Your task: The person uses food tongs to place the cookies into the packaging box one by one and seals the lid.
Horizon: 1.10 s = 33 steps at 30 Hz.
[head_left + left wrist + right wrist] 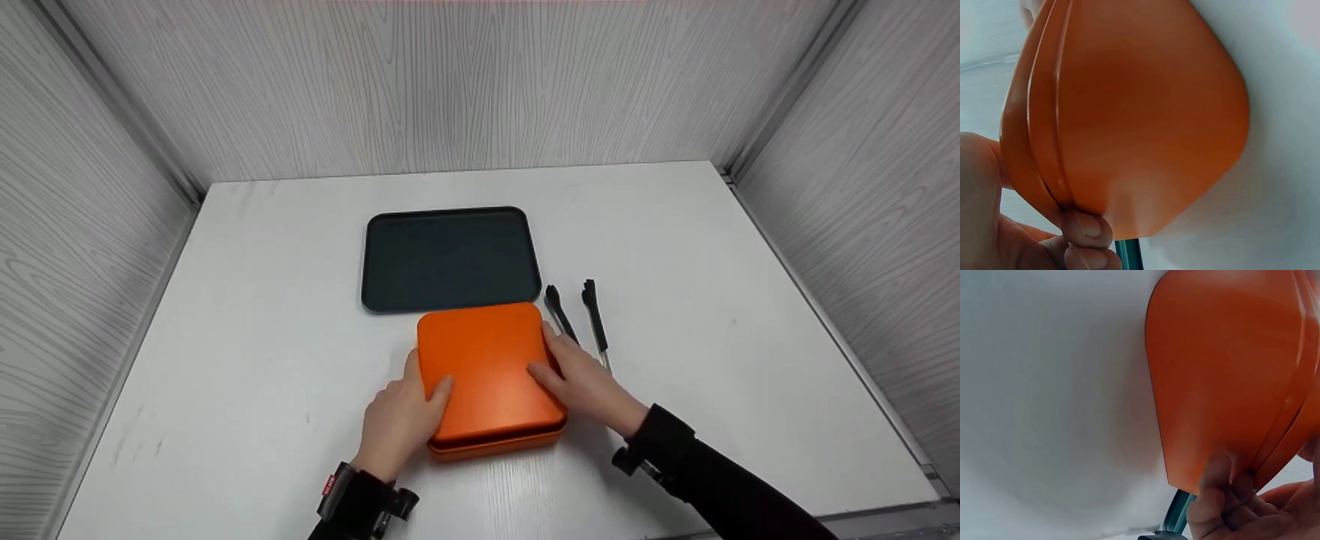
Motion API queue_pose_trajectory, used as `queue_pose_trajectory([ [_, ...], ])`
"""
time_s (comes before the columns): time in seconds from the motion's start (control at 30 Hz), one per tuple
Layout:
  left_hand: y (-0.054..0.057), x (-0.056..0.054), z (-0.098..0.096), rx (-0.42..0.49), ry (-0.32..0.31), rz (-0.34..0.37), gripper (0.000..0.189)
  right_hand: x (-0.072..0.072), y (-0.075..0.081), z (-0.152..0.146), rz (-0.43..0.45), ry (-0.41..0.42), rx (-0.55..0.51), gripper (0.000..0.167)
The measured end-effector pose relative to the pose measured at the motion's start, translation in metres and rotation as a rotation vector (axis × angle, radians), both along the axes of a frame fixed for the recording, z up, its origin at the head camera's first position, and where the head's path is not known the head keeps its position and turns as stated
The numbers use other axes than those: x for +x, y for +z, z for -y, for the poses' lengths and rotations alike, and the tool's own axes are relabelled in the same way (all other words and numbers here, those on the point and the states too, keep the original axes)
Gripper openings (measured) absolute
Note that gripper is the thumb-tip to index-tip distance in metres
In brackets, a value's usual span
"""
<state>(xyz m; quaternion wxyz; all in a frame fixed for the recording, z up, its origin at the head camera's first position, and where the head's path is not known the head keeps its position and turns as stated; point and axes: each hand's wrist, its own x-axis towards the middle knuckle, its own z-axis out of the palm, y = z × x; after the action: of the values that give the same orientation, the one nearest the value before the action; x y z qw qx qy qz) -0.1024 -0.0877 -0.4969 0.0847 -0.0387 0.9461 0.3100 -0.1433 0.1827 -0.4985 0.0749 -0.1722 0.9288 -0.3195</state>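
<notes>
An orange square box (499, 448) stands at the front middle of the table, with a matching orange lid (484, 367) on top. A dark gap shows between lid and box along the near side. My left hand (399, 420) grips the lid's left side, thumb on top; in the left wrist view its fingertips (1089, 226) lie at the seam, touching the box wall. On the right side my right hand (589, 381) holds the lid the same way, thumb on top and curled fingers (1216, 478) at the seam. What the box contains is hidden.
Directly behind the box lies a dark green rectangular tray (450, 262). Tongs with black tips (595, 315) lie to the right, partly hidden by my right hand. Pale wood-grain panels (450, 90) wall the white table (247, 322) at the back and both sides.
</notes>
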Motion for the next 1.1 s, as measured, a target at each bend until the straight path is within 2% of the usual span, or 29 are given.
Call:
queue_pose_trajectory([
  [0.3,0.001,0.001,0.001,0.035,-0.001,-0.006,0.076,0.007,-0.001,-0.003,-0.008,-0.003,0.007,0.079],
  [0.47,0.002,0.002,0.003,0.065,-0.028,0.004,0.075,0.01,-0.002,-0.005,0.002,0.001,0.004,0.08],
  [0.77,-0.003,0.002,0.006,0.112,-0.068,-0.005,0.076,0.016,-0.004,-0.005,0.08,-0.009,-0.018,0.083],
  [1.0,-0.002,0.004,0.007,0.108,-0.076,0.006,0.079,0.016,-0.004,-0.009,0.041,-0.022,-0.051,0.083],
  [1.1,-0.001,0.004,0.009,0.063,-0.062,-0.051,0.079,0.014,-0.001,-0.011,-0.016,-0.04,-0.039,0.078],
])
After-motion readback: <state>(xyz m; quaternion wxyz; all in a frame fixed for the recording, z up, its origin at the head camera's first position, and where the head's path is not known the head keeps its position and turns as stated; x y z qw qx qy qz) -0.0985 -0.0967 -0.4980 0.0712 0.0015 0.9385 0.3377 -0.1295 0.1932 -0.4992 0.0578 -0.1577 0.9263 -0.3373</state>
